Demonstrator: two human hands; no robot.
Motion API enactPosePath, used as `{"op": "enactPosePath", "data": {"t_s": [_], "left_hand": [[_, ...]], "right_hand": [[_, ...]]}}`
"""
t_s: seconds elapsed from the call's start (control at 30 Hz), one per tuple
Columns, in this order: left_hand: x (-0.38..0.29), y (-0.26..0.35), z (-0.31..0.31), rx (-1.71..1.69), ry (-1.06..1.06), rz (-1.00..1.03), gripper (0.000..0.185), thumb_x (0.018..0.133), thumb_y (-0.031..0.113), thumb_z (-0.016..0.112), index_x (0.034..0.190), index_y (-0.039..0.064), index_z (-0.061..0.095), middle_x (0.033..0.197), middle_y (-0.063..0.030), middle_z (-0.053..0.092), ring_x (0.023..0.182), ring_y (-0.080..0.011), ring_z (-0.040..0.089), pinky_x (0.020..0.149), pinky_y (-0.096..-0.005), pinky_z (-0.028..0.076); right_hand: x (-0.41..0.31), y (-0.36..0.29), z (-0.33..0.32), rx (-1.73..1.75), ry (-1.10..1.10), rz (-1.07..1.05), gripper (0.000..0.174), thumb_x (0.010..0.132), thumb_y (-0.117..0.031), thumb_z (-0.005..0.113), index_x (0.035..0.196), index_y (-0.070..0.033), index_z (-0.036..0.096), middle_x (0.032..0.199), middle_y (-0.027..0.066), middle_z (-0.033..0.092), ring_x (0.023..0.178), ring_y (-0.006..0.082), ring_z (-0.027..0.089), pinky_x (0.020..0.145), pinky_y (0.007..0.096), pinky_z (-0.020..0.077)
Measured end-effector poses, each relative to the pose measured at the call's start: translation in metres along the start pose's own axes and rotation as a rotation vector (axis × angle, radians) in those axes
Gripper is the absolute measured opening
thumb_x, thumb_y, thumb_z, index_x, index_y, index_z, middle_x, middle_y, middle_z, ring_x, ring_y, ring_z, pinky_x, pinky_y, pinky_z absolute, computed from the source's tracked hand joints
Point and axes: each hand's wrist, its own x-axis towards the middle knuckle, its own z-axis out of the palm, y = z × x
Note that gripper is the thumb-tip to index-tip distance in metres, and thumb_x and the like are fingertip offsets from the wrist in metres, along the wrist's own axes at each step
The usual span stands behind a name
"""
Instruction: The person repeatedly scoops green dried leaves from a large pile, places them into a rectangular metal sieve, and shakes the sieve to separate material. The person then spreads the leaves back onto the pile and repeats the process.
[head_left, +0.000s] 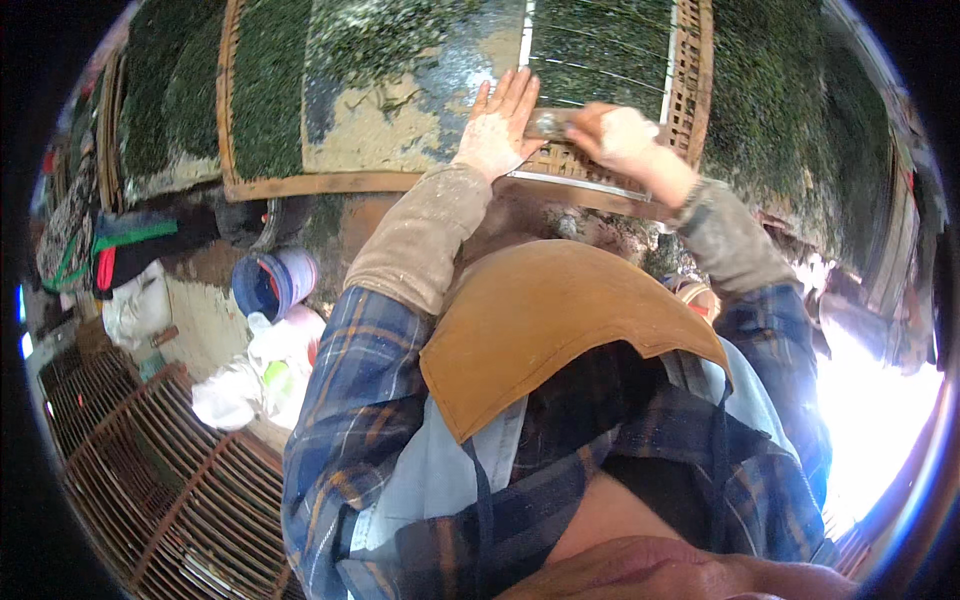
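My left hand (499, 124) lies flat with its fingers pointing away from me, at the left edge of a framed panel with white strips and thin wires or strings. Just right of it, a short brown bar (559, 126), perhaps wood, crosses the panel. The blurred fingers of my right hand (611, 135) are curled at the bar's right part; whether they grip it is unclear. Under the hands a tan perforated lattice (581, 163) shows, with a pale metal strip (577, 184) along its near edge. Dark green leafy material (600, 56) fills the panel's far part.
A wooden frame (322, 184) borders the work surface, with more green material (772, 112) to the right. At lower left are a blue bucket (259, 285), white plastic bags (225, 394) and a slatted rack (172, 480). A tan apron (577, 315) covers my front.
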Motion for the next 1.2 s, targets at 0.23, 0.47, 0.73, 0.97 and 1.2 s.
{"op": "enactPosePath", "data": {"t_s": [0.23, 0.47, 0.73, 0.97, 1.2], "left_hand": [[0.009, -0.001, 0.001, 0.009, -0.038, 0.042, 0.084, 0.088, 0.040, 0.074, 0.158, 0.009, 0.039, 0.165, -0.0120, 0.036, 0.154, -0.0333, 0.030, 0.125, -0.0572, 0.018], [0.008, 0.000, -0.005, 0.049, -0.052, 0.121, 0.066, 0.097, 0.032, 0.061, 0.157, 0.016, 0.042, 0.166, -0.0150, 0.032, 0.152, -0.0415, 0.030, 0.122, -0.0644, 0.017], [0.009, 0.001, -0.001, 0.033, -0.078, 0.092, 0.073, 0.094, 0.037, 0.065, 0.158, 0.014, 0.041, 0.167, -0.0153, 0.030, 0.154, -0.0409, 0.026, 0.122, -0.0654, 0.015], [0.014, 0.009, -0.006, 0.091, -0.112, 0.083, 0.084, 0.088, 0.044, 0.070, 0.158, 0.010, 0.039, 0.167, -0.0148, 0.031, 0.154, -0.0395, 0.027, 0.123, -0.0637, 0.014], [0.014, 0.009, 0.000, 0.194, -0.191, 0.053, 0.091, 0.086, 0.040, 0.074, 0.161, 0.010, 0.032, 0.169, -0.0131, 0.026, 0.156, -0.0378, 0.021, 0.125, -0.0606, 0.010]], "right_hand": [[0.013, 0.010, 0.041, -0.107, 0.250, -0.106, 0.032, 0.099, -0.039, 0.061, 0.085, -0.010, 0.063, 0.072, 0.0082, 0.063, 0.066, 0.0306, 0.066, 0.059, 0.0408, 0.0547], [0.007, 0.010, 0.039, -0.111, 0.130, -0.003, 0.034, 0.100, -0.042, 0.059, 0.091, -0.009, 0.063, 0.075, 0.0100, 0.066, 0.071, 0.0303, 0.068, 0.065, 0.0448, 0.0555], [0.007, 0.018, 0.047, -0.175, 0.261, -0.089, 0.026, 0.098, -0.036, 0.063, 0.086, -0.013, 0.063, 0.073, 0.0066, 0.063, 0.071, 0.0278, 0.067, 0.066, 0.0418, 0.0541], [-0.004, 0.003, 0.068, -0.126, 0.355, 0.058, 0.020, 0.093, -0.035, 0.064, 0.089, -0.016, 0.066, 0.078, 0.0060, 0.068, 0.074, 0.0284, 0.070, 0.068, 0.0470, 0.0554], [-0.010, 0.012, 0.040, 0.109, 0.273, 0.004, 0.032, 0.087, -0.037, 0.070, 0.108, -0.012, 0.068, 0.096, 0.0097, 0.068, 0.095, 0.0321, 0.067, 0.081, 0.0467, 0.0525]]}}
